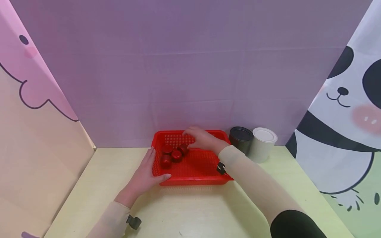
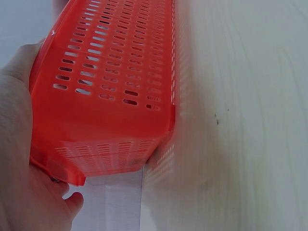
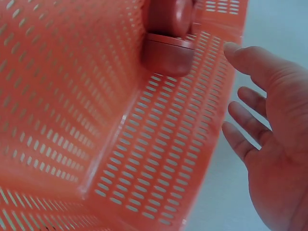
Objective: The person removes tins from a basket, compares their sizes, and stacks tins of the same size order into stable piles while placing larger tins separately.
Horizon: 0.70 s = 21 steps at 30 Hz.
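Observation:
A red plastic basket (image 1: 190, 182) with slotted walls stands on the table. Several small red lidded round containers (image 1: 177, 156) sit together in its left part; two of these red containers (image 3: 168, 55) show in the right wrist view. My left hand (image 1: 145, 172) rests against the front left corner of the basket, thumb along the front rim and fingers straight along the left side. Over the far part of the basket is my right hand (image 1: 205, 138), its fingers loosely bent near the back rim. Nothing shows between the right fingers (image 3: 245, 120) and thumb.
Just right of the basket stand a black can (image 1: 241, 137) and a white can (image 1: 263, 143), side by side. A purple backdrop (image 1: 193, 72) rises behind the table (image 1: 190, 211). Printed panels flank both sides, with a panda (image 1: 342, 132) on the right one.

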Each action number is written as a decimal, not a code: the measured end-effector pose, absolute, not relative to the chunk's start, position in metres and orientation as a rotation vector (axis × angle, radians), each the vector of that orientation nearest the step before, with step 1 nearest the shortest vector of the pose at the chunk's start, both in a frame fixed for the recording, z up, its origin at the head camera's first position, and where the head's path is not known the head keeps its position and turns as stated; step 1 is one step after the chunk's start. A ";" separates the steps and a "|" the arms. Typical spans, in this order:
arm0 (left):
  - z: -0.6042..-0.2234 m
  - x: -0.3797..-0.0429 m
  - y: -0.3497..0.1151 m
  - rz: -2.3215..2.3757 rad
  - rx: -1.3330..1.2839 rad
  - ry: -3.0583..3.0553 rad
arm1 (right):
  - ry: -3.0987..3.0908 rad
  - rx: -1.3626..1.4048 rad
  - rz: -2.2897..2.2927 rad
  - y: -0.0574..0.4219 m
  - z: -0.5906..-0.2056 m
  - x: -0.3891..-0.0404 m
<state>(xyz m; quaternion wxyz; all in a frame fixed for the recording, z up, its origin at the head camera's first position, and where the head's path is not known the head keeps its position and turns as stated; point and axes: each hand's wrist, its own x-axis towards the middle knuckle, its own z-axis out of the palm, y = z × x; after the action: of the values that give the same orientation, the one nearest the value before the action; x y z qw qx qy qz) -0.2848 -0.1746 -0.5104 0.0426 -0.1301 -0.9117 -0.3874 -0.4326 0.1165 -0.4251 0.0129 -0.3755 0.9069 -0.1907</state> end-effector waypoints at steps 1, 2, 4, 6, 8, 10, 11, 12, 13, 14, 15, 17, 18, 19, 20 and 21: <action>-0.511 -0.285 -0.175 -1.186 -0.397 -2.789 | 2.825 -1.146 -0.595 0.115 -0.428 -0.434; -0.511 -0.285 -0.174 -1.184 -0.395 -2.790 | 2.825 -1.120 -0.601 0.114 -0.432 -0.435; -0.511 -0.285 -0.174 -1.180 -0.390 -2.792 | 2.820 -1.067 -0.614 0.112 -0.438 -0.435; -0.511 -0.285 -0.174 -1.183 -0.383 -2.794 | 2.820 -1.033 -0.618 0.109 -0.443 -0.435; -0.510 -0.285 -0.174 -1.188 -0.378 -2.795 | 2.828 -1.021 -0.593 0.108 -0.449 -0.436; -0.509 -0.285 -0.173 -1.188 -0.379 -2.797 | 2.829 -1.014 -0.577 0.107 -0.453 -0.436; -0.509 -0.284 -0.173 -1.189 -0.379 -2.799 | 2.829 -1.018 -0.571 0.107 -0.455 -0.436; -0.509 -0.284 -0.172 -1.186 -0.381 -2.802 | 2.827 -1.022 -0.565 0.106 -0.457 -0.436; -0.509 -0.284 -0.172 -1.183 -0.379 -2.805 | 2.825 -1.022 -0.564 0.106 -0.459 -0.436; -0.509 -0.284 -0.172 -1.179 -0.378 -2.809 | 2.821 -1.026 -0.566 0.106 -0.460 -0.436; -0.509 -0.284 -0.172 -1.174 -0.374 -2.812 | 2.816 -1.022 -0.574 0.106 -0.461 -0.436; -0.509 -0.284 -0.172 -1.163 -0.366 -2.816 | 2.808 -1.028 -0.589 0.105 -0.463 -0.437; -0.510 -0.284 -0.172 -1.156 -0.364 -2.816 | 2.805 -1.028 -0.595 0.105 -0.464 -0.438; -0.510 -0.284 -0.172 -1.153 -0.362 -2.817 | 2.803 -1.026 -0.600 0.105 -0.465 -0.439; -0.510 -0.284 -0.172 -1.155 -0.362 -2.816 | 2.804 -1.026 -0.603 0.106 -0.466 -0.440; -0.510 -0.284 -0.173 -1.154 -0.363 -2.814 | 2.803 -1.019 -0.610 0.106 -0.467 -0.441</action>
<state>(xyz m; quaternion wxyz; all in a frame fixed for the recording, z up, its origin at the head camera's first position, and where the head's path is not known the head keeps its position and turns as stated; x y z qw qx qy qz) -0.2845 -0.1727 -0.5100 0.0391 -0.1183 -0.9180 -0.3765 -0.4406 0.1062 -0.4674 0.0488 -0.3343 0.9197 -0.2002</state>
